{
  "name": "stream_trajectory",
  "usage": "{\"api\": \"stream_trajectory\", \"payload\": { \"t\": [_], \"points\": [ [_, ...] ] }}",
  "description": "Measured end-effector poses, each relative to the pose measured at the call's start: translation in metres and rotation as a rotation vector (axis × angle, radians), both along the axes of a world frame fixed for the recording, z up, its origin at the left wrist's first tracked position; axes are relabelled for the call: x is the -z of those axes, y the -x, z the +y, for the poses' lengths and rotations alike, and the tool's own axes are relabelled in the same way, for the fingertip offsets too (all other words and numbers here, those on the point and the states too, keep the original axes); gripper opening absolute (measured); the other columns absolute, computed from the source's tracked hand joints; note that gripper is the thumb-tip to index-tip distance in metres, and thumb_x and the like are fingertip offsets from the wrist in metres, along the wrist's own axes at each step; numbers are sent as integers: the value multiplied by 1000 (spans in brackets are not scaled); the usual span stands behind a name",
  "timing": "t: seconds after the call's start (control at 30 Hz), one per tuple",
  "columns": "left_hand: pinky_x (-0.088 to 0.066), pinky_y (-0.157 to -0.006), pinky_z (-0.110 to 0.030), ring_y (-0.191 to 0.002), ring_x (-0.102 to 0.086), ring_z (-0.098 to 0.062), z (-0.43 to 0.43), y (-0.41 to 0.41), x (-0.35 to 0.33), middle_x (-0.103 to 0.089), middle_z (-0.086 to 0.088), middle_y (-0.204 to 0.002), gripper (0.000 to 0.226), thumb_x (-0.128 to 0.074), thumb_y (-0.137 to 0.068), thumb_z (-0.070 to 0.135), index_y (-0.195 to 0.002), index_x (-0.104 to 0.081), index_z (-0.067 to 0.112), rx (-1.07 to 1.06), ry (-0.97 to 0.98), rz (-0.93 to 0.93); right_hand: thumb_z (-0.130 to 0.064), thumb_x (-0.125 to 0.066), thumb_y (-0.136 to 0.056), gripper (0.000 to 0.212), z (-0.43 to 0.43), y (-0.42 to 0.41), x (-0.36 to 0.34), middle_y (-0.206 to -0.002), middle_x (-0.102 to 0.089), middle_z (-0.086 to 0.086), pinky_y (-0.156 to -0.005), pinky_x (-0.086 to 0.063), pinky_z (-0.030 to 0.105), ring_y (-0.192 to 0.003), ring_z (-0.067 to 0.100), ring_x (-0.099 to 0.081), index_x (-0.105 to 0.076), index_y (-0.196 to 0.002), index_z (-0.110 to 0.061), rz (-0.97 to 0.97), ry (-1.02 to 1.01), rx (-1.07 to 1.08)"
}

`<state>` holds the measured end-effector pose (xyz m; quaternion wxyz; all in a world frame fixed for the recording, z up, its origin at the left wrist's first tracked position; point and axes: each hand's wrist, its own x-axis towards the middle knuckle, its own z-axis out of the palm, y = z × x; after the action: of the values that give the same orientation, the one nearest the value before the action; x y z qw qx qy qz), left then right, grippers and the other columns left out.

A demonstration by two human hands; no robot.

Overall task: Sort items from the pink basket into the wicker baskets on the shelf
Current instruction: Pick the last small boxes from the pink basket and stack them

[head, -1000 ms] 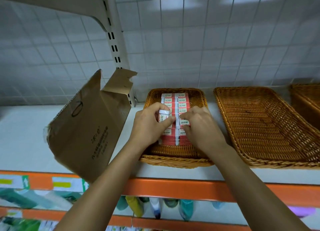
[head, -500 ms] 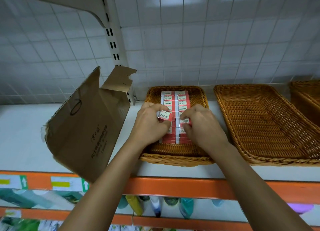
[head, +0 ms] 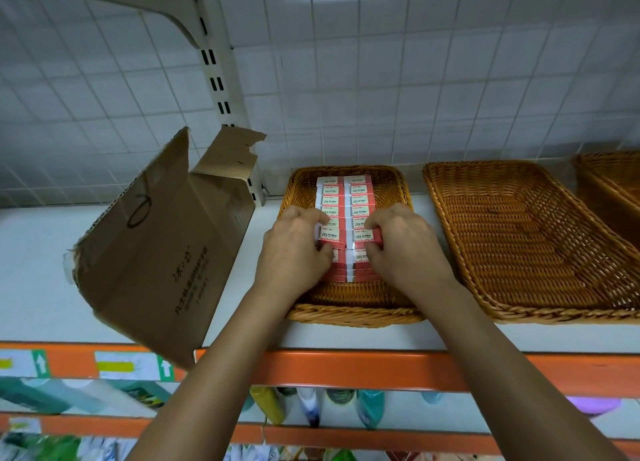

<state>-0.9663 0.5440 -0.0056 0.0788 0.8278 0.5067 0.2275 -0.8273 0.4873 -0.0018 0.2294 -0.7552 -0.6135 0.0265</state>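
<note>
Left hand: the left hand (head: 294,252), centre of the frame, has its fingers curled over the far side and its thumb on the near side of the left 2B box (head: 331,236), pinching it.
Right hand: the right hand (head: 405,249) pinches the right 2B box (head: 366,235) the same way, just beside the other.
Held boxes: red and white, side by side and touching, on top of the rows.
Rows of boxes (head: 346,197): two columns fill the middle of the left wicker basket (head: 346,317).
Middle wicker basket (head: 519,252): right of centre, just beside the first.
Third wicker basket (head: 609,183): cut off by the right edge.
Shelf (head: 34,270): white, carrying all three baskets, with an orange rail (head: 346,367) along its front.
Cardboard carton (head: 162,252): left of centre, torn flaps up, overhanging the rail.
Bottles (head: 370,408): lower frame, under the shelf.
</note>
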Motion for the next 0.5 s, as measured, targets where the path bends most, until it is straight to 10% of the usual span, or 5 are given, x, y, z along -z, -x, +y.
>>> {"api": "stream_trajectory", "payload": {
  "t": [0.5],
  "points": [
    [-43, -95, -32, -110, -54, -19, -5, 1, -1, -50, 0, -130, 36, -63, -88, 31, -122, -54, 23, -23, -4, 13, -24, -60, -90, 37, 0, -1, 1, -128, -50, 7, -92, -46, 30, -108, 22, -55, -55, -125, -15, -5, -12, 3]
  ]
}}
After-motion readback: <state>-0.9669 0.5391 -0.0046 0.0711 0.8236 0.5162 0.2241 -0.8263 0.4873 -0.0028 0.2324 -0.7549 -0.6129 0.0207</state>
